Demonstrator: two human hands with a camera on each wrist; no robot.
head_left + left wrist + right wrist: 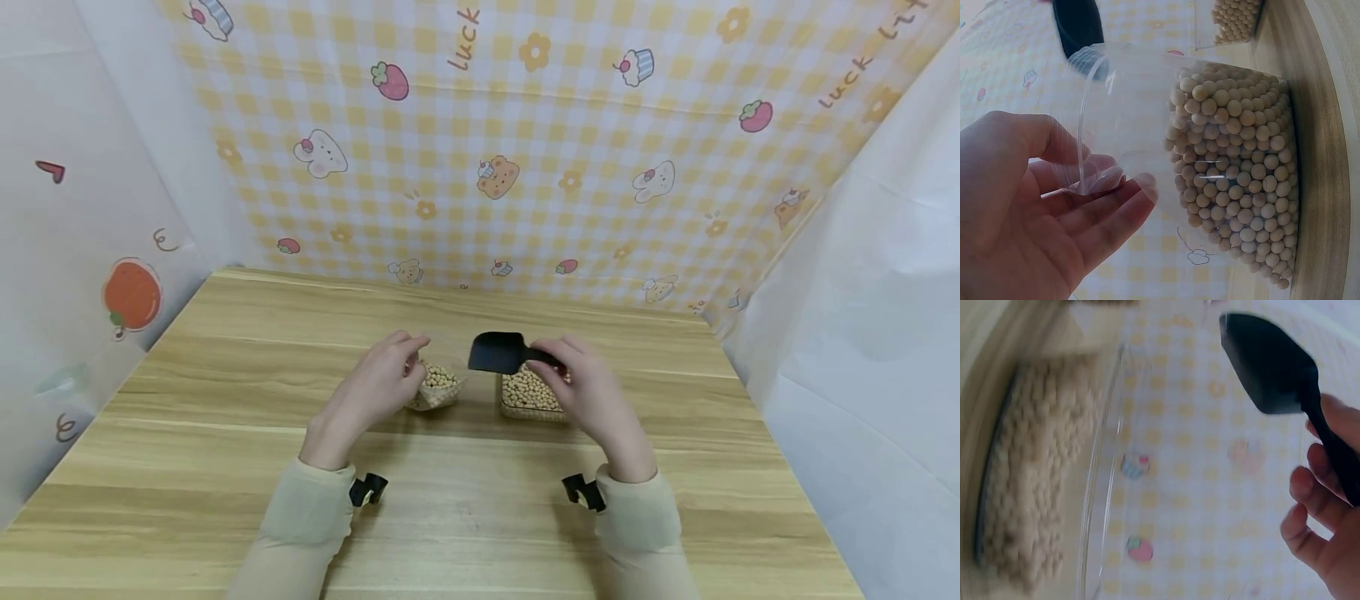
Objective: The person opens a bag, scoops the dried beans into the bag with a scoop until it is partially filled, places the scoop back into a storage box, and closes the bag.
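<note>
My left hand [380, 379] pinches the top edge of a clear plastic zip bag [1129, 112] between thumb and fingers. Round, pale beans [1241, 181] fill the lower part of the bag, which stands on the table with its mouth spread. In my right hand [588, 383] is the handle of a small black scoop [497, 352], held in the air between bag and box. No beans show on the scoop in the right wrist view. Beneath the right hand sits a clear rectangular box [532, 413] holding more of the same beans [1035, 469].
Both containers stand on a wood-grain table [465, 517]. A yellow checked cloth [465, 167] with printed cartoons hangs behind the table's back edge. White sheets [862, 292] hang along the left and right sides. Each sleeve cuff has a black mount [368, 490] on it.
</note>
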